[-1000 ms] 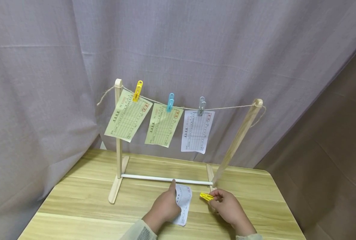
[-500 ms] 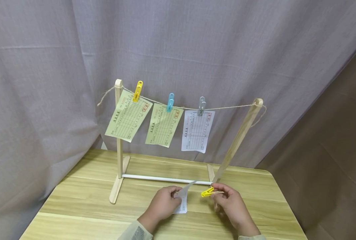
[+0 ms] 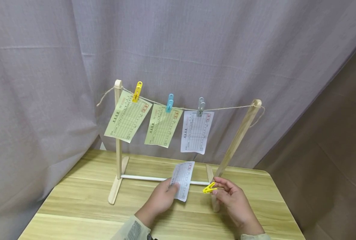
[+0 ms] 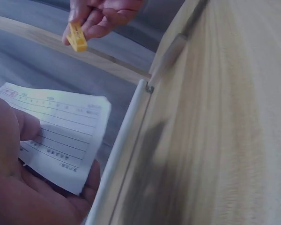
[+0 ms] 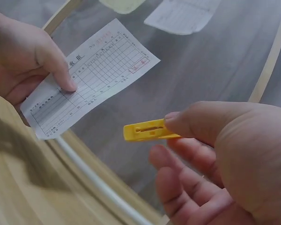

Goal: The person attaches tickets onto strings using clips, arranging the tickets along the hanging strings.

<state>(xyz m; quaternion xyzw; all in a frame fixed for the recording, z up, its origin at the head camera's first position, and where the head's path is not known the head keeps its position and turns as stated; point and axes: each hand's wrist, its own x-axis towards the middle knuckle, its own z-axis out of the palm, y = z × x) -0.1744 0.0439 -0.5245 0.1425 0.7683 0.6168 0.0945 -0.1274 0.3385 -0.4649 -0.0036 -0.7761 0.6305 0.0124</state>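
My left hand (image 3: 161, 197) pinches a white printed receipt slip (image 3: 182, 181) between thumb and fingers, held up in front of the white crossbar. In the right wrist view the slip (image 5: 91, 84) shows its grid and a red stamp box. My right hand (image 3: 233, 203) holds a yellow clothespin (image 3: 209, 187) between thumb and fingertips, a short way right of the slip and apart from it. Above, a twine line (image 3: 229, 108) carries two green slips (image 3: 128, 116) and one white slip (image 3: 197, 131), hung by a yellow clothespin (image 3: 137, 91), a blue clothespin (image 3: 170, 102) and a grey clothespin (image 3: 201, 106).
The line is tied between a left wooden post (image 3: 119, 160) and a right wooden post (image 3: 238, 143), joined low down by a white rod (image 3: 142, 178). The frame stands on a wood-grain table (image 3: 76, 200). Grey curtain (image 3: 178, 40) hangs close behind.
My left hand has lifted the receipt slip from the tabletop and turned it upright, its printed side facing me. The right hand has risen slightly with the yellow clothespin.
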